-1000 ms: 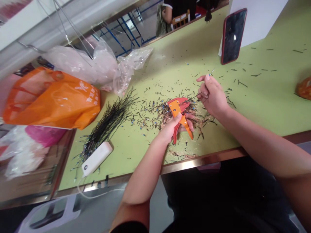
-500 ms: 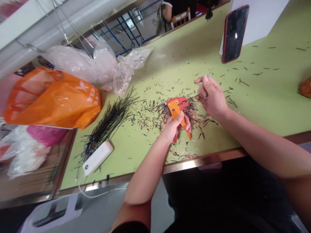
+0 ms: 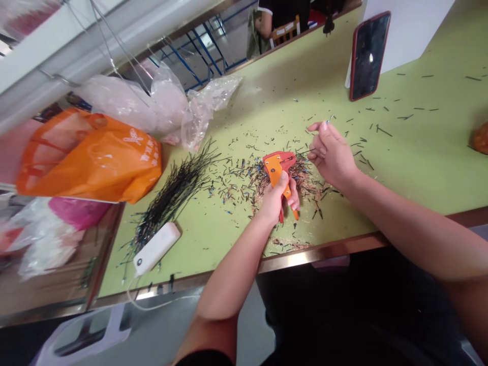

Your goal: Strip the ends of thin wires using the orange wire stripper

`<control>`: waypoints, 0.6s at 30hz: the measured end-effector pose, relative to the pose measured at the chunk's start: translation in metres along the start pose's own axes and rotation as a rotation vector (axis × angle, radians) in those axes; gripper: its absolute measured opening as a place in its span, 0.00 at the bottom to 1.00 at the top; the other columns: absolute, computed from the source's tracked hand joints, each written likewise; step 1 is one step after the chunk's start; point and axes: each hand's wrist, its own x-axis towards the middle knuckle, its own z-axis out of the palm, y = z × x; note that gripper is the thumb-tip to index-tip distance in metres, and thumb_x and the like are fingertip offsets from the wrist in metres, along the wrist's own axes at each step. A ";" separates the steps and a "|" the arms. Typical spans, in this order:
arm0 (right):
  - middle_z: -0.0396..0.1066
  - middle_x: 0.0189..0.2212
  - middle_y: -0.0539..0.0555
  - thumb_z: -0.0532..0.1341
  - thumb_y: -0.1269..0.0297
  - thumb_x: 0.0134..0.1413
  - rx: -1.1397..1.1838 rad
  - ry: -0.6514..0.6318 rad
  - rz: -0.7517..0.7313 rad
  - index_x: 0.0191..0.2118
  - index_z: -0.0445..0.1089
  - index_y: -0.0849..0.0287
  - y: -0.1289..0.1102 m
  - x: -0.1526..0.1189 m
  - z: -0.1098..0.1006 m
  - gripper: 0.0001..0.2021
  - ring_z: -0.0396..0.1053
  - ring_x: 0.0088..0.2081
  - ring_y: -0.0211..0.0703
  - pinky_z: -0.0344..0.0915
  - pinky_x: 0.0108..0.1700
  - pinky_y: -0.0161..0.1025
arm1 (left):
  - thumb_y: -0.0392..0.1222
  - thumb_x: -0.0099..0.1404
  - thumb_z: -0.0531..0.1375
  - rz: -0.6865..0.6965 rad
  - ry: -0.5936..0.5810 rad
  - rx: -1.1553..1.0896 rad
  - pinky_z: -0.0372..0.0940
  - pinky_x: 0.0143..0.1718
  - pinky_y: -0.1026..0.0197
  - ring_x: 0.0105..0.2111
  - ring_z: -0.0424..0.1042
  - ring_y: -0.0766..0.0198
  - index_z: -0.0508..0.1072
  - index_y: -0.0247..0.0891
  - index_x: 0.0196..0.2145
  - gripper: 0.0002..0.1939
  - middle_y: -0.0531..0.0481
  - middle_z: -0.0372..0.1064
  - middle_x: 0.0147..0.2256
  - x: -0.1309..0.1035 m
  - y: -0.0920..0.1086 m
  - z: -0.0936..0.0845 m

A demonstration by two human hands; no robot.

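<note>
My left hand [image 3: 281,195] is wrapped round the handles of an orange and red wire stripper [image 3: 275,168], its jaws pointing right. In my right hand [image 3: 331,152] is a thin black wire [image 3: 303,152], pinched between the fingers. One end of the wire runs to the stripper's jaws; a blue-and-silver tip [image 3: 328,121] sticks up above my thumb. Under the tool lies a heap of black insulation scraps and copper strands [image 3: 263,185]. A bundle of black wires [image 3: 173,190] is spread to the left.
A white power bank [image 3: 157,249] with a cable lies by the wire bundle. An orange bag [image 3: 91,162] and clear plastic bags [image 3: 168,101] stand at the left. A phone [image 3: 369,56] leans on a white box [image 3: 412,35]. A person [image 3: 284,18] sits beyond the table.
My left hand has squeezed the stripper's handles closer together. The right hand stays almost in place with the wire. The whole view has shifted slightly.
</note>
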 end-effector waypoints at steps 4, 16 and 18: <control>0.54 0.21 0.43 0.62 0.37 0.68 0.026 0.022 0.032 0.41 0.68 0.50 -0.001 0.003 -0.002 0.20 0.47 0.21 0.37 0.61 0.27 0.38 | 0.75 0.70 0.58 -0.042 0.038 -0.089 0.59 0.17 0.64 0.11 0.58 0.69 0.67 0.41 0.27 0.33 0.60 0.56 0.13 0.003 -0.003 0.005; 0.49 0.22 0.42 0.51 0.53 0.81 0.226 0.428 -0.165 0.39 0.67 0.51 -0.030 0.040 -0.054 0.15 0.48 0.21 0.36 0.58 0.28 0.37 | 0.76 0.75 0.45 0.051 0.106 -0.347 0.56 0.15 0.63 0.12 0.56 0.69 0.71 0.41 0.28 0.38 0.57 0.54 0.14 -0.011 0.033 0.000; 0.45 0.21 0.42 0.44 0.58 0.83 0.314 0.565 -0.314 0.38 0.67 0.51 -0.048 0.054 -0.081 0.21 0.47 0.20 0.38 0.57 0.28 0.38 | 0.75 0.75 0.49 0.153 0.202 -0.392 0.59 0.18 0.64 0.14 0.56 0.70 0.71 0.41 0.29 0.36 0.58 0.54 0.15 -0.012 0.043 -0.011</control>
